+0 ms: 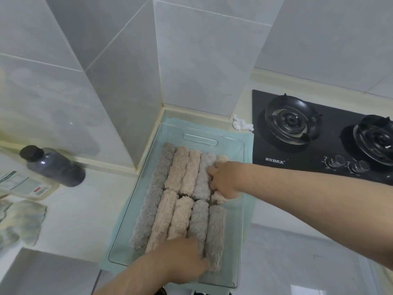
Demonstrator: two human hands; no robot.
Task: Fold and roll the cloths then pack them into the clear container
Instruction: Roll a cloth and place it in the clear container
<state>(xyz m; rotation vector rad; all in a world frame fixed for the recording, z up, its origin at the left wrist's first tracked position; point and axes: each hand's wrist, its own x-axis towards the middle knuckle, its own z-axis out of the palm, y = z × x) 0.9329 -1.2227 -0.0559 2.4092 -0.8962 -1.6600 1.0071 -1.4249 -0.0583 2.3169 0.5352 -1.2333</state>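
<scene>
Rolled cloths (180, 188) packed in two rows inside clear container (242, 231), at far corner of counter (85, 209). Right hand (225, 179) curled around beige roll (219, 198), far-right end; left hand (182, 258) flat, fingers straight, pressing near-row rolls.

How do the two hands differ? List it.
The left hand presses flat on the near row of rolls; the right hand curls round a pink roll at the far row's right end. The left hand enters from the bottom, the right hand from the right. Both reach into the clear container.
</scene>
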